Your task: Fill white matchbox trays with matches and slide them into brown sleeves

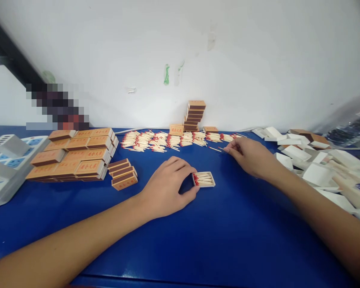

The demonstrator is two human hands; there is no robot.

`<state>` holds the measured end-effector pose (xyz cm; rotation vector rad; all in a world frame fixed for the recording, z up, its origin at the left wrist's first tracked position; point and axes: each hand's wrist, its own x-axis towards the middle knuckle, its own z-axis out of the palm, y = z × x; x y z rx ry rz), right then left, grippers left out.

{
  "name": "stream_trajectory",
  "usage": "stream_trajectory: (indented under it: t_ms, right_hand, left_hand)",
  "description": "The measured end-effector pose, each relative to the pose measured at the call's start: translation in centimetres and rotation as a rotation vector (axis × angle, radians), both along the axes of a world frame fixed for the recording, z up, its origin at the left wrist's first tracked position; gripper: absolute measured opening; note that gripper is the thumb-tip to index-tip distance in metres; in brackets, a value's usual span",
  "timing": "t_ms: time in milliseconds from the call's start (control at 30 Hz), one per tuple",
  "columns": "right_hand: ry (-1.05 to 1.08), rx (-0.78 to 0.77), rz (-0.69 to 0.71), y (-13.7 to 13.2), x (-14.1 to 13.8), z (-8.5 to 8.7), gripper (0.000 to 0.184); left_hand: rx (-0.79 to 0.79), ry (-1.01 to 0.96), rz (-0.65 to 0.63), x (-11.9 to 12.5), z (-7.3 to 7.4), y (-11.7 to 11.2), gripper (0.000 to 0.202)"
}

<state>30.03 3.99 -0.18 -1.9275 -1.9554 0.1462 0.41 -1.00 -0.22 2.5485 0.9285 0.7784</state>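
Head view: the left hand (165, 188) lies on the blue counter (228, 240) with its grip closed on the near end of the match tray (204, 179), thumb and fingertips against its left edge; the tray sits flat mid-counter, open, with red-tipped matches inside. The right hand (250, 158) reaches toward the wall, and its grip looks pinched on a loose match (221, 149) at the right end of the row of matches (174, 141).

The tray is thin card, very light and easily crushed; it is best held by its two long walls, kept level so nothing spills. A match is stiff but snaps easily, and is smooth enough to roll; it wants a fingertip pinch on the bare wood, away from the head.

The closed matchboxes (75, 154) are stacked to the left, with a smaller stack (123, 175) just beside them and a power strip (9, 160) beyond. A tower of boxes (195, 115) stands against the wall. Empty white trays (303, 160) crowd the right side, near the right forearm. The open room is the bare stretch around and in front of the tray, down to the counter's near edge.
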Motion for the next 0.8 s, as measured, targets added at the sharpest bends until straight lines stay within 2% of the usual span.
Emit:
stream_trajectory:
  t_ms: [100, 267, 367, 800]
  right_hand:
    - [0.019, 0.081, 0.027, 0.4, -0.3, -0.4, 0.019]
    - [0.052, 0.085, 0.167, 0.9, -1.2, -1.1, 0.02]
    - [0.054, 0.145, 0.195, 0.9, -1.2, -1.4, 0.019]
    - [0.007, 0.151, 0.003, 1.0, -0.6, -1.6, 0.025]
  left_hand:
    - [0.0, 0.008, -0.004, 0.0, -0.1, 0.0, 0.021]
    - [-0.007, 0.008, 0.0, 0.0, 0.0, 0.0, 0.02]
    - [-0.004, 0.011, -0.002, 0.0, 0.0, 0.0, 0.02]
    - [-0.012, 0.018, -0.002, 0.0, 0.0, 0.0, 0.02]
